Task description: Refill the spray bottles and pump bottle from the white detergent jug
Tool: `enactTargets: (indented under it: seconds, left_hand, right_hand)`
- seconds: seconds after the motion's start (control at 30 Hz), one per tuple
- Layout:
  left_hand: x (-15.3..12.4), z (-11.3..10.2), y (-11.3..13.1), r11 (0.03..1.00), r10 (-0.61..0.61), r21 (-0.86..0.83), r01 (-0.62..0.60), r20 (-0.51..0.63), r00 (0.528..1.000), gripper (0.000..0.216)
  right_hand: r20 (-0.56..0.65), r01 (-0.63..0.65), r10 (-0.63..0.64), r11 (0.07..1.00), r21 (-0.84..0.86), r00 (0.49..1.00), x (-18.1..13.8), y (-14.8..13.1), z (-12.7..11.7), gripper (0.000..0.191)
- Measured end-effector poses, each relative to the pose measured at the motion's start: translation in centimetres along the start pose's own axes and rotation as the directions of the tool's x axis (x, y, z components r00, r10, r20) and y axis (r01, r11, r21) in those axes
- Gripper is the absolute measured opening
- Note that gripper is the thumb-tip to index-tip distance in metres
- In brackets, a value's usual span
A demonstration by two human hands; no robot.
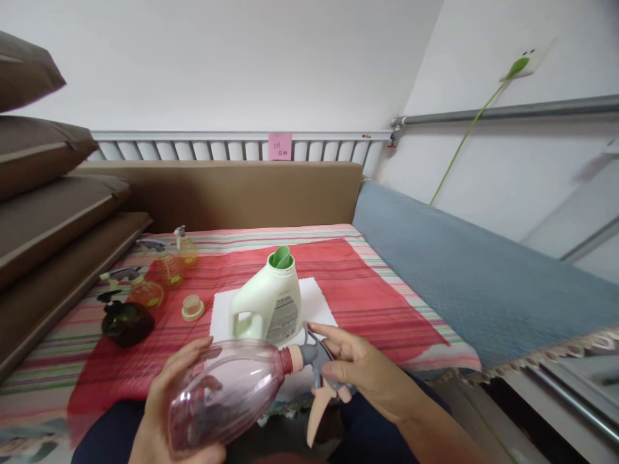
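A clear pink spray bottle (232, 386) lies sideways between my hands, above my lap. My left hand (169, 406) is wrapped round its base end. At the neck, the grey and peach trigger sprayer (316, 361) is gripped by the fingers of my right hand (355, 361), its peach trigger hanging downward. Just behind the bottle stands a pale green detergent jug (271, 299), upright and uncapped, with a green spout showing in its mouth. The jug rests on a white cloth (319, 299). To its left, a cream cap (192, 307) sits on the red sheet.
Several spray bottles (147, 291) and a dark pump bottle (126, 322) stand at the left. Brown cushions (62, 200) are stacked beside them. A brown backrest (242, 193) borders the rear, a blue padded side (464, 251) the right. Red sheeting (367, 290) covers the striped cloth.
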State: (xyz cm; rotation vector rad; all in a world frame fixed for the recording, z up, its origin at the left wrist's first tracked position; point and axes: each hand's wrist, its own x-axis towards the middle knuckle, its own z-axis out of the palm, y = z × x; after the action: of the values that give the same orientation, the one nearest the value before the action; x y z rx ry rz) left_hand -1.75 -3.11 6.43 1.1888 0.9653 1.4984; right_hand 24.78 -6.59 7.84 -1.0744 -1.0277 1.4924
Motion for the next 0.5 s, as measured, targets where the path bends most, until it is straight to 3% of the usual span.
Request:
enactTargets:
  seconds: [0.07, 0.13, 0.2, 0.27, 0.33, 0.5]
  left_hand:
    - [0.8, -0.6, -0.6, 0.995, -0.08, 0.063, 0.077, 0.058, 0.995, 0.084]
    - [1.6, -1.2, -1.3, 0.966, -0.257, 0.046, 0.253, 0.102, 0.961, 0.08]
    - [2.2, -1.7, -1.8, 0.878, -0.469, -0.025, 0.478, 0.162, 0.868, 0.072]
    - [2.3, -2.0, -2.0, 0.771, -0.598, -0.087, 0.63, 0.238, 0.765, 0.065]
    - [2.0, -2.1, -2.1, 0.714, -0.629, -0.144, 0.686, 0.299, 0.718, 0.061]
    - [1.3, -3.0, -2.8, 0.677, -0.629, -0.229, 0.699, 0.312, 0.712, 0.059]
  right_hand:
    - [0.004, 0.104, -0.106, 0.975, -0.198, 0.994, -0.3, -0.3, -0.3, 0.056]
    - [0.023, 0.23, -0.248, 0.855, -0.464, 0.968, -0.9, -1.0, -0.7, 0.039]
    - [0.075, 0.322, -0.363, 0.692, -0.646, 0.929, -1.5, -1.6, -1.3, 0.029]
    - [0.105, 0.364, -0.415, 0.613, -0.701, 0.904, -1.9, -1.9, -1.8, 0.027]
    - [0.081, 0.343, -0.414, 0.612, -0.713, 0.907, -2.1, -1.7, -2.2, 0.026]
    - [-0.101, 0.17, -0.347, 0.666, -0.727, 0.932, -2.5, -0.4, -3.1, 0.024]
